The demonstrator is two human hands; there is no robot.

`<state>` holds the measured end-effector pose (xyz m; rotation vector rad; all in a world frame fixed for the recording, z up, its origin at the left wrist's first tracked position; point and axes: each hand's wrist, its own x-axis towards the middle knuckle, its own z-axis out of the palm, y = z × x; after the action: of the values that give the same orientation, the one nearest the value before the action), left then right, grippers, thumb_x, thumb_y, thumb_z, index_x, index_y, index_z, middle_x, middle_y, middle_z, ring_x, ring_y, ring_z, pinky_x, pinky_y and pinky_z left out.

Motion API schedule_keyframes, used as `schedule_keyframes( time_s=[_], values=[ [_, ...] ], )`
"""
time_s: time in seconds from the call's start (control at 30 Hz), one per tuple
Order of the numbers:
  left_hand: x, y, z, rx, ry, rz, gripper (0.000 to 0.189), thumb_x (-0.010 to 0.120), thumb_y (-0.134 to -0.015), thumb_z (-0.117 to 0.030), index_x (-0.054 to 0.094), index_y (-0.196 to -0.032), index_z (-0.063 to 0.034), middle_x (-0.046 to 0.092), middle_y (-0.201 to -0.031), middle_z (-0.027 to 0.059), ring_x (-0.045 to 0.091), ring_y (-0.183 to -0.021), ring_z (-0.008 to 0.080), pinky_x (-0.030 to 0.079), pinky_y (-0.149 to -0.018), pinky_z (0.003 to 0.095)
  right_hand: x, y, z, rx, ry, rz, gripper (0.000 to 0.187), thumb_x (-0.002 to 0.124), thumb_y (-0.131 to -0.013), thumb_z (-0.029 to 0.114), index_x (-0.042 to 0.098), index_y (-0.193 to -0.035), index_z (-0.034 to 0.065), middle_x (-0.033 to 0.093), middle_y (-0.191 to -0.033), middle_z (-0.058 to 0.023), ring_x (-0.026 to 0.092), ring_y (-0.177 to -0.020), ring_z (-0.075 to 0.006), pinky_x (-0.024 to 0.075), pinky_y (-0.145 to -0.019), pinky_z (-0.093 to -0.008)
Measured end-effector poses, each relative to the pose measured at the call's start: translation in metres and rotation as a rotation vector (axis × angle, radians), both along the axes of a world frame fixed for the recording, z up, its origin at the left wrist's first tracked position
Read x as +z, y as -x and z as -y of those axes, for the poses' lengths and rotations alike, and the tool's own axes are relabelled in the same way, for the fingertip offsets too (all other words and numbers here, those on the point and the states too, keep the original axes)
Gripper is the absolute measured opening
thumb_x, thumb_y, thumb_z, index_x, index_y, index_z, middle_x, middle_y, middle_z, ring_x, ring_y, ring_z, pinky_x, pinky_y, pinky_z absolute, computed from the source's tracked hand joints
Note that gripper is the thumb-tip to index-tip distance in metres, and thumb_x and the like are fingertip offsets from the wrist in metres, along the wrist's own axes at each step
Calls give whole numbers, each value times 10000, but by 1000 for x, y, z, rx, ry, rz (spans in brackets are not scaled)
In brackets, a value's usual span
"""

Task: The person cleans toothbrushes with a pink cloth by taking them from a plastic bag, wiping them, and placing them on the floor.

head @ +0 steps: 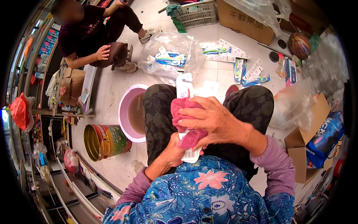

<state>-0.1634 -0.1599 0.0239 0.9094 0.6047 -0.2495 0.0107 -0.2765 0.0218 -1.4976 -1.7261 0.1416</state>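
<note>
My left hand (172, 152) grips the lower end of a white carded toothbrush package (184, 85), held upright over my lap. My right hand (219, 120) presses a pink cloth (181, 112) against the front of the card, hiding its middle. The hang-hole end sticks out above the cloth, and a barcode shows at the bottom. Beyond my knees, an open clear plastic bag (145, 63) holds several similar packages (170, 59). More toothbrush packages (223, 51) lie scattered on the floor to its right. A lilac basin (123, 112) of murky water stands by my left knee.
A metal bucket (107, 141) lies tipped on its side at left, near shelving (64, 114). Another person (81, 36) sits at the upper left. A plastic crate (195, 14) and a carton (243, 22) stand ahead. A basketball (299, 46) and an open cardboard box (296, 162) are at right.
</note>
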Motion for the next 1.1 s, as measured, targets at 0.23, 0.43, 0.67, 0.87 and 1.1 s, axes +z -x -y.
schedule_keyframes(
  time_s=[0.23, 0.43, 0.67, 0.87, 1.1],
  values=[
    [4, -3, 4, -127, -87, -44, 349, 626, -888, -81, 533, -1206, 28, 648, -1057, 142, 655, -883, 185, 567, -736, 310, 7, -10, -12, -243, -168, -97, 188, 693, -738, 139, 683, -924, 157, 645, -1031, -22, 574, -892, -250, 442, -778, -378],
    [13, -5, 10, -66, -135, -45, 352, 630, -880, -83, 541, -1195, 44, 651, -1034, 123, 650, -848, 169, 561, -725, 305, -18, -5, -31, -306, -389, -25, 132, 666, -700, 97, 628, -811, 158, 613, -847, -2, 558, -763, -226, 447, -689, -327],
    [1, 0, 3, -86, -183, 23, 245, 625, -873, -52, 583, -1098, 38, 665, -959, 115, 659, -771, 168, 554, -677, 295, 8, 28, -29, -409, -361, -101, 162, 701, -675, 120, 642, -811, 57, 616, -974, -53, 531, -844, -272, 450, -709, -370],
    [6, -4, 19, -125, -122, -59, 318, 636, -855, -50, 559, -1142, 64, 658, -970, 123, 643, -772, 168, 548, -688, 291, -37, -35, -39, -453, -206, 12, 239, 652, -636, -6, 677, -834, 126, 658, -936, 12, 551, -777, -246, 466, -703, -340],
    [9, -9, 0, 137, -132, 78, 345, 676, -841, -90, 562, -1130, 61, 658, -961, 129, 655, -773, 183, 559, -697, 306, -1, -84, -16, -706, -401, -1163, 310, 638, -880, 271, 686, -785, -20, 636, -609, -93, 590, -520, -156, 470, -519, -280]
  ],
)
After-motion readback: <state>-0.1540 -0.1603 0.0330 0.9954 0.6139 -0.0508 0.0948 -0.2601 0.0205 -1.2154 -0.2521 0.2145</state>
